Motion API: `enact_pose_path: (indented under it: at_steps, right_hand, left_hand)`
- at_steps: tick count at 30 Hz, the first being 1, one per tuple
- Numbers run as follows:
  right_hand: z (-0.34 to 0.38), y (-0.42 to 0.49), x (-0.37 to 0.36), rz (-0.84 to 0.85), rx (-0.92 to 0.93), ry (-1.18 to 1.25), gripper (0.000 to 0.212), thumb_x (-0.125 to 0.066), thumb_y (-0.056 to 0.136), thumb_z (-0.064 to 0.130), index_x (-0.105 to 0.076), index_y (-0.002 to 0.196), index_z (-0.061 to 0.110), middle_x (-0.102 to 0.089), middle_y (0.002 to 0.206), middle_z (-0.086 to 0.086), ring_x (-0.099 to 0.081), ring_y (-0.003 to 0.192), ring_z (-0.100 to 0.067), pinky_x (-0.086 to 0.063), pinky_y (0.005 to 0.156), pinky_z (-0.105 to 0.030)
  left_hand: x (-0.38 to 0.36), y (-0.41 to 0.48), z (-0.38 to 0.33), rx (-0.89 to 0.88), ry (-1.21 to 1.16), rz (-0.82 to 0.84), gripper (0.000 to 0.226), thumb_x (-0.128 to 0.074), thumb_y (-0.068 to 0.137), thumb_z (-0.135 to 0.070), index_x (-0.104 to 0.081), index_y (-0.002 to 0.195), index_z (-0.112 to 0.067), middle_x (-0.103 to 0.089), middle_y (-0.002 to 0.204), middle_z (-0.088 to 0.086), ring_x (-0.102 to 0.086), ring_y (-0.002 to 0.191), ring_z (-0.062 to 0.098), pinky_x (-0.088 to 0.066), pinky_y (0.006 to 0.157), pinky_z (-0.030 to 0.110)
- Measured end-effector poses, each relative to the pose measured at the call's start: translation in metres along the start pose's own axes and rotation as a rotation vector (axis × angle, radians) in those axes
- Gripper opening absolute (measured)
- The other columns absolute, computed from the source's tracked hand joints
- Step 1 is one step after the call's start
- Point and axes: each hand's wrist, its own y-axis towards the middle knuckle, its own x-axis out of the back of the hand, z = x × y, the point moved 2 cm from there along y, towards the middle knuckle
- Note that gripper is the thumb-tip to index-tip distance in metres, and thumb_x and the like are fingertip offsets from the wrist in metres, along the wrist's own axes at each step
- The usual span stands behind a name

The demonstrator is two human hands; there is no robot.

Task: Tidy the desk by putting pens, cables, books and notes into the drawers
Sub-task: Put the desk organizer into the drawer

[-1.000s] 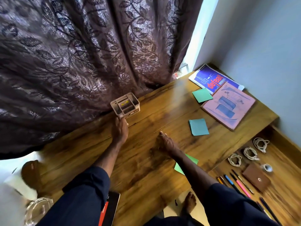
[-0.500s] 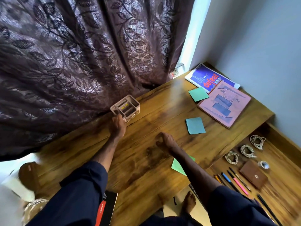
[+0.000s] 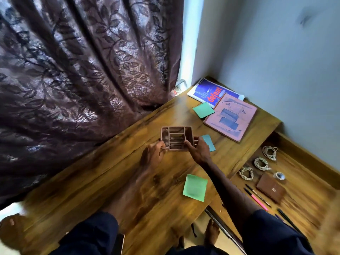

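Apparently fetching storage, the left hand (image 3: 154, 152) and right hand (image 3: 198, 150) grip the small organizer (image 3: 176, 137); next, probably, setting it beside the pens (image 3: 258, 200), near right.

The curtain (image 3: 73, 70) is dark purple-brown with a glossy leaf-and-vine pattern, the wall (image 3: 276, 52) is pale blue-grey, and the desk (image 3: 110, 181) is warm honey-brown wood streaked with darker grain. The organiser tray (image 3: 176, 127) is dusty pink, the near note (image 3: 195, 187) bright green, the far note (image 3: 203, 109) teal-green and the middle note (image 3: 208, 142) a bluer teal. The blue book (image 3: 207, 91) bears red lettering, the pink book (image 3: 231, 116) has blue-grey rectangles and thin dark lines, the coiled cables (image 3: 269, 152) are white, the case (image 3: 270, 188) brown, one pen (image 3: 259, 201) hot pink, the other pens (image 3: 287, 217) dark — and the sleeves (image 3: 88, 234) dark navy.
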Motion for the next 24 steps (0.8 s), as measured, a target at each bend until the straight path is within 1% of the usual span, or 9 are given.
enact_pose_path:
  at_steps: [4, 7, 9, 10, 13, 17, 19, 22, 24]
  right_hand:
    - [-0.031, 0.003, 0.057, -0.051, -0.044, 0.082, 0.031, -0.066, 0.093, 0.039, -0.073, 0.105, 0.012, -0.078, 0.089, -0.005, -0.075, 0.077, -0.018, -0.061, 0.075, -0.041]
    - [-0.051, -0.005, 0.104, -0.037, -0.089, 0.066, 0.021, -0.067, 0.094, 0.025, -0.076, 0.094, 0.006, -0.076, 0.077, -0.007, -0.074, 0.065, -0.021, -0.063, 0.068, -0.042]
    - [-0.067, -0.011, 0.133, -0.019, -0.140, 0.039, 0.014, -0.067, 0.090, 0.019, -0.075, 0.082, 0.009, -0.074, 0.068, -0.006, -0.074, 0.060, -0.024, -0.063, 0.065, -0.043]
    - [-0.076, -0.013, 0.147, -0.012, -0.173, 0.040, 0.014, -0.066, 0.088, 0.016, -0.074, 0.077, 0.010, -0.073, 0.065, -0.008, -0.073, 0.059, -0.025, -0.063, 0.062, -0.043]
    - [-0.095, -0.025, 0.190, 0.010, -0.311, 0.012, 0.016, -0.064, 0.087, 0.009, -0.074, 0.074, 0.006, -0.070, 0.057, -0.008, -0.072, 0.052, -0.020, -0.054, 0.044, -0.025]
    - [-0.129, -0.045, 0.244, -0.013, -0.462, 0.168, 0.015, -0.064, 0.090, 0.007, -0.072, 0.085, -0.005, -0.074, 0.071, -0.016, -0.074, 0.059, -0.025, -0.063, 0.059, -0.037]
    - [-0.153, -0.052, 0.267, -0.078, -0.545, 0.227, 0.014, -0.063, 0.089, 0.003, -0.071, 0.086, -0.008, -0.074, 0.076, -0.020, -0.074, 0.061, -0.027, -0.063, 0.061, -0.036]
    - [-0.193, -0.062, 0.296, -0.161, -0.647, 0.337, 0.010, -0.063, 0.088, 0.000, -0.068, 0.085, -0.007, -0.072, 0.072, -0.020, -0.074, 0.060, -0.027, -0.060, 0.053, -0.029]
    - [-0.221, -0.068, 0.312, -0.207, -0.693, 0.392, 0.009, -0.066, 0.084, 0.000, -0.068, 0.086, -0.008, -0.074, 0.073, -0.021, -0.076, 0.066, -0.031, -0.064, 0.065, -0.039]
  left_hand:
    - [-0.018, 0.016, -0.041, -0.153, -0.069, 0.021, 0.010, -0.074, 0.086, -0.020, -0.065, 0.090, -0.018, -0.073, 0.092, 0.004, -0.069, 0.083, 0.026, -0.054, 0.064, 0.037]
    - [-0.038, 0.029, -0.077, -0.267, -0.091, 0.085, 0.017, -0.069, 0.084, -0.014, -0.060, 0.096, -0.023, -0.072, 0.098, 0.003, -0.069, 0.088, 0.029, -0.056, 0.068, 0.040]
    - [-0.050, 0.034, -0.107, -0.354, -0.101, 0.113, 0.024, -0.064, 0.083, -0.010, -0.057, 0.099, -0.026, -0.072, 0.101, 0.002, -0.068, 0.091, 0.027, -0.056, 0.069, 0.040]
    - [-0.056, 0.035, -0.123, -0.395, -0.113, 0.127, 0.027, -0.063, 0.082, -0.007, -0.057, 0.099, -0.027, -0.072, 0.103, 0.001, -0.067, 0.091, 0.025, -0.056, 0.070, 0.038]
    - [-0.072, 0.040, -0.169, -0.552, -0.135, 0.162, 0.023, -0.063, 0.083, -0.005, -0.063, 0.098, -0.023, -0.070, 0.112, 0.002, -0.066, 0.097, 0.025, -0.055, 0.072, 0.038]
    - [-0.104, 0.049, -0.225, -0.678, -0.105, 0.208, 0.033, -0.065, 0.085, -0.014, -0.064, 0.116, -0.025, -0.068, 0.127, -0.001, -0.068, 0.105, 0.029, -0.059, 0.072, 0.040]
    - [-0.116, 0.049, -0.253, -0.732, -0.144, 0.207, 0.038, -0.069, 0.087, -0.016, -0.064, 0.123, -0.025, -0.067, 0.131, 0.000, -0.071, 0.102, 0.029, -0.060, 0.071, 0.038]
    - [-0.136, 0.046, -0.292, -0.698, -0.248, 0.266, 0.054, -0.068, 0.093, -0.026, -0.048, 0.143, -0.026, -0.069, 0.125, 0.003, -0.072, 0.091, 0.022, -0.060, 0.071, 0.036]
    - [-0.157, 0.047, -0.313, -0.650, -0.289, 0.360, 0.061, -0.067, 0.092, -0.030, -0.039, 0.146, -0.026, -0.066, 0.126, 0.003, -0.070, 0.095, 0.017, -0.060, 0.074, 0.038]
